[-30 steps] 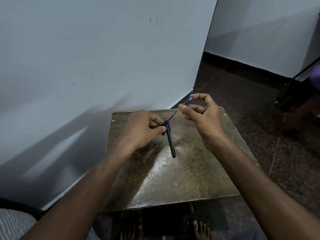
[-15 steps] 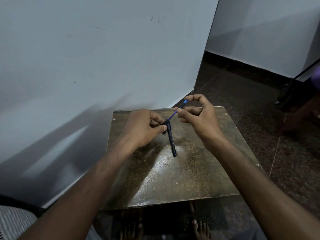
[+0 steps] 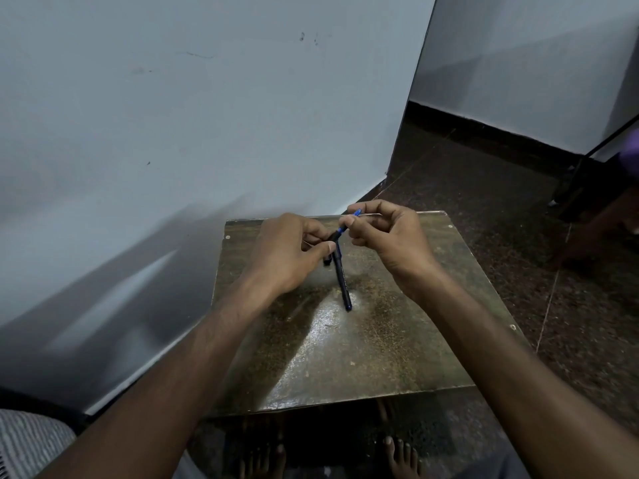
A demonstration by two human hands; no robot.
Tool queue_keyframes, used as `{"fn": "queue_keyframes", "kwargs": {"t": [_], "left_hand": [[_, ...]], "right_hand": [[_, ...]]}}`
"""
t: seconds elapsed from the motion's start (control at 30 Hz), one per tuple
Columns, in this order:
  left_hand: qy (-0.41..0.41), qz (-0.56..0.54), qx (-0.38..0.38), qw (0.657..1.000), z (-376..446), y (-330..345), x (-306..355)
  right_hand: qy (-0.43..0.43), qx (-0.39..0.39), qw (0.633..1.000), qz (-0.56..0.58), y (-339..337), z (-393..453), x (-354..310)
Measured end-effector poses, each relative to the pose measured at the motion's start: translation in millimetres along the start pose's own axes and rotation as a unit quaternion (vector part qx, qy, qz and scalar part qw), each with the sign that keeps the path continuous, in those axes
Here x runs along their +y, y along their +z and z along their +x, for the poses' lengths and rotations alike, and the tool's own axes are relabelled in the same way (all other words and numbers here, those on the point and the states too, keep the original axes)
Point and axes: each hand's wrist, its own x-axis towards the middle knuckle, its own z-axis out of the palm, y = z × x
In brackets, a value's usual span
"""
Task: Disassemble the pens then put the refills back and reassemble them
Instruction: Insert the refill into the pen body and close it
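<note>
Refill (image 3: 350,221) pinched by right hand (image 3: 390,243) — left hand (image 3: 287,252) grips pen barrel (image 3: 342,278).

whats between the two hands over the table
In the head view, a short stretch of blue refill bridges the gap between the left hand and the right hand, entering the black pen barrel. Below it is bare table.

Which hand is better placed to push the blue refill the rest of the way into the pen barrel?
Right. The right hand already pinches the blue refill near its outer end, while the left hand grips the black pen barrel, likely steadying it.
</note>
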Motion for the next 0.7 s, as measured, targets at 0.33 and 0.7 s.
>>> {"fn": "queue_keyframes", "kwargs": {"t": [0.33,0.7], "left_hand": [[-0.036,-0.05,-0.002,0.998,1.4,6.1,-2.9],[-0.047,-0.081,-0.028,0.995,-0.2,8.0,-2.0]], "right_hand": [[0.113,0.001,0.993,0.032,-0.7,-2.8,-7.7],[0.133,-0.017,0.99,0.045,3.7,-3.2,-1.3]]}}
